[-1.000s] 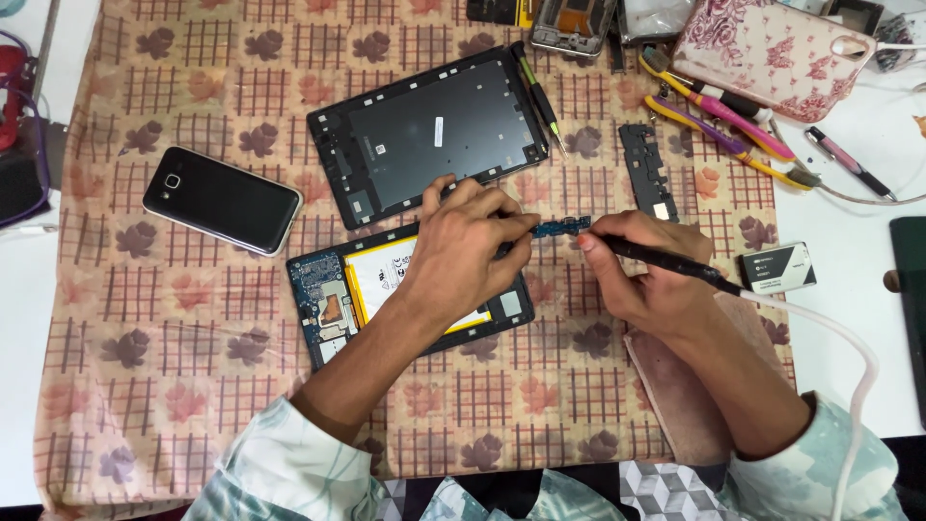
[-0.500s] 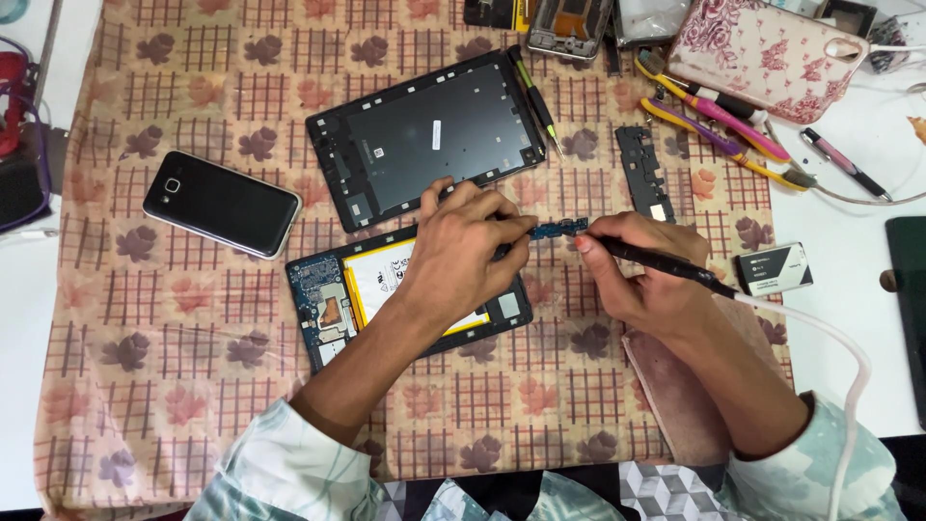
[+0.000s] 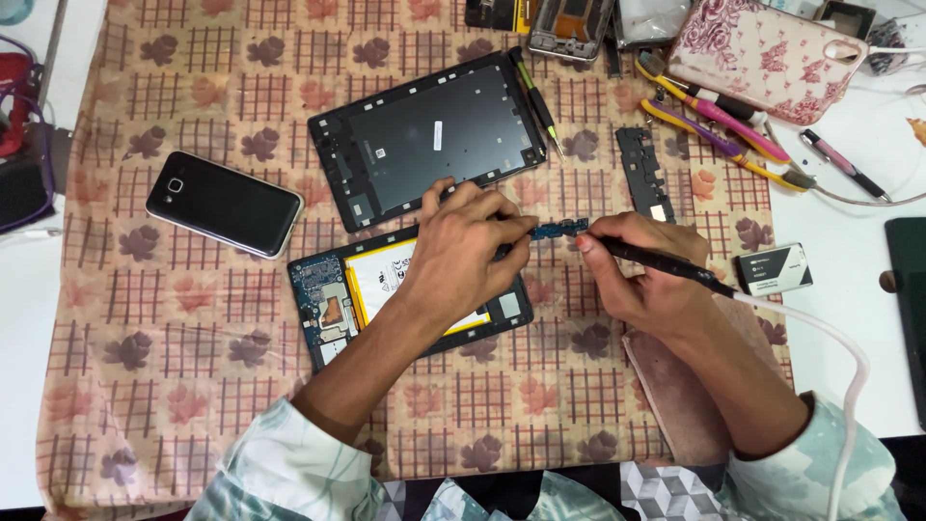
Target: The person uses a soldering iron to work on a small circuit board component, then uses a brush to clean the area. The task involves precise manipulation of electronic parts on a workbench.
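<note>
Board: a small blue circuit board (image 3: 559, 230) is held between the two hands, just above the top right corner of the opened tablet, over the cloth.
Left hand: the left hand (image 3: 463, 246) reaches in from below left, forearm slanting across the opened tablet; the fingers curl shut, pinching the left end of the board at their tips.
Right hand: the right hand (image 3: 641, 275) comes in from below right, wrist low on the cloth, fingers closed in a pen grip around a black soldering iron (image 3: 666, 265).
Iron: its tip points left and meets the right end of the board; its white cable (image 3: 839, 357) trails off behind the right wrist.
Tablet: the opened tablet (image 3: 338, 304) lies under the left wrist and forearm, yellow battery and blue board showing to the left of the arm.
Back cover: a black back cover (image 3: 424, 135) lies just beyond the left hand's knuckles.
Phone: a black phone (image 3: 224, 204) lies well left of the left hand.
Strip: a narrow black part (image 3: 644, 174) lies just beyond the right hand.
Box: a small black-and-white box (image 3: 774, 269) sits right of the right hand, beside the iron.
Cloth: a leaf-patterned cloth (image 3: 145, 347) lies under both hands.
</note>
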